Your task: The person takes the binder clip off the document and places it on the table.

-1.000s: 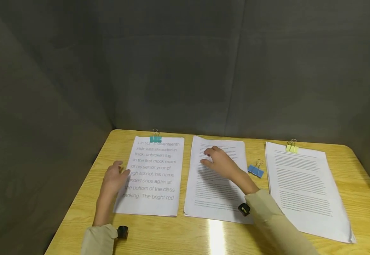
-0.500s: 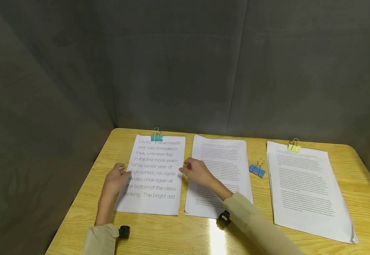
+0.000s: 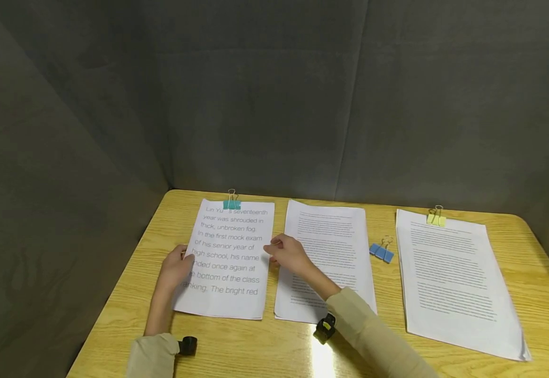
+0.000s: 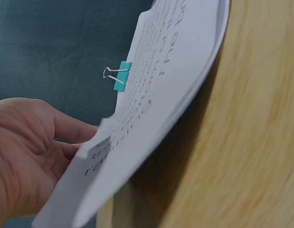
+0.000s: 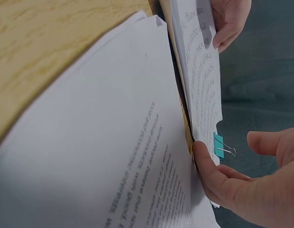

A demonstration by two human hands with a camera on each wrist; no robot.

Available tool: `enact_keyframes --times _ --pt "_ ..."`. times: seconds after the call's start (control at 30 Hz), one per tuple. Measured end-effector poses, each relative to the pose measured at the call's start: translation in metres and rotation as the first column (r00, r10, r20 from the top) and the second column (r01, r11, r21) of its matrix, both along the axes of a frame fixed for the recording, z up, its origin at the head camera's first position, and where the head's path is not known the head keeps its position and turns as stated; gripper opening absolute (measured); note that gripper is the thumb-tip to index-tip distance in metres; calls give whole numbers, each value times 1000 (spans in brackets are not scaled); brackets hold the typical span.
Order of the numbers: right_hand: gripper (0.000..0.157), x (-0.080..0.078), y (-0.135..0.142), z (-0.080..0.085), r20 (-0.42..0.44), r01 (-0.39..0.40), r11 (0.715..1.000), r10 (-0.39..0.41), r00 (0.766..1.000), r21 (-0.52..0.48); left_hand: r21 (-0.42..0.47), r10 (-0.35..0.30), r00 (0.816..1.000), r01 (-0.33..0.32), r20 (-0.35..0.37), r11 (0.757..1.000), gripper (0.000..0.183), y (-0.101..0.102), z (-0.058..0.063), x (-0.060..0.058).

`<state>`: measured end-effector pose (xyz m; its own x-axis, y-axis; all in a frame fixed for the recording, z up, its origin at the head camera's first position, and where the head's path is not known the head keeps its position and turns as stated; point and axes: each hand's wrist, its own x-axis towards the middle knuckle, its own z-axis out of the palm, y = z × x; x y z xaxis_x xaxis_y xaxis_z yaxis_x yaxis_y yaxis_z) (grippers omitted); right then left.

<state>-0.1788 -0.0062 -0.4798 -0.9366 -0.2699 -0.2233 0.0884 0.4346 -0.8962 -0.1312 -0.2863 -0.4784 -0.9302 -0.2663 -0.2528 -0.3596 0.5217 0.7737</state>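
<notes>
A stack of printed sheets [image 3: 236, 304] in large type lies at the left of the table, a teal binder clip [image 3: 232, 205] on its top edge. My left hand [image 3: 175, 270] grips its left edge, thumb over the top sheet. In the left wrist view the paper [image 4: 151, 142] bows up on that side, partly hiding the fingers. At the opposite edge is my right hand [image 3: 291, 254], its fingertips [image 5: 203, 152] right at the side of the sheets. A gap shows between its thumb [image 5: 263, 142] and fingers in the right wrist view.
Beneath my right forearm lies a middle stack in small print [image 3: 324, 231], with no clip on it. A blue binder clip [image 3: 381, 252] rests to its right. Farther right is another stack [image 3: 454, 283] with a yellow binder clip [image 3: 436, 219]. Dark cloth [image 3: 265, 105] rises behind the table.
My right hand has moved left from over the middle stack to the left stack's right edge. My left hand has shifted slightly right and taken hold of the left edge.
</notes>
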Motion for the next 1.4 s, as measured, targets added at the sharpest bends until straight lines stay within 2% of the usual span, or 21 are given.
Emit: enact_keyframes --times 0.23,0.43,0.57,0.77,0.9,1.07,1.2,1.3,1.4 --pt "41 0 -2 0 41 41 998 -39 998 -46 66 49 999 -48 -21 997 38 3 -6 1" --pt "38 1 -1 -3 76 80 992 -72 994 -100 151 83 997 -81 -7 985 42 1 -8 2" --pt "37 0 -2 -3 88 95 987 -84 993 -130 200 108 994 -106 -1 974 41 -1 -5 3" --pt "39 -4 0 -7 124 105 985 -88 988 -139 296 114 993 -106 -8 949 40 -5 7 7" --pt "42 -8 5 -8 146 96 977 -68 987 -191 362 107 994 -91 -24 928 42 -5 17 10" --pt "37 -12 22 -6 109 49 965 -21 994 -256 408 77 996 -49 -53 912 41 4 23 10" --pt "32 -16 37 -5 76 18 939 9 997 -342 415 41 995 3 -96 910 38 14 24 7" --pt "36 -19 50 -4 58 16 918 8 998 -395 418 7 992 47 -127 907 37 23 24 5" --pt "43 -21 62 -3 49 33 909 -14 999 -415 424 -21 989 82 -148 902 36 33 22 3"
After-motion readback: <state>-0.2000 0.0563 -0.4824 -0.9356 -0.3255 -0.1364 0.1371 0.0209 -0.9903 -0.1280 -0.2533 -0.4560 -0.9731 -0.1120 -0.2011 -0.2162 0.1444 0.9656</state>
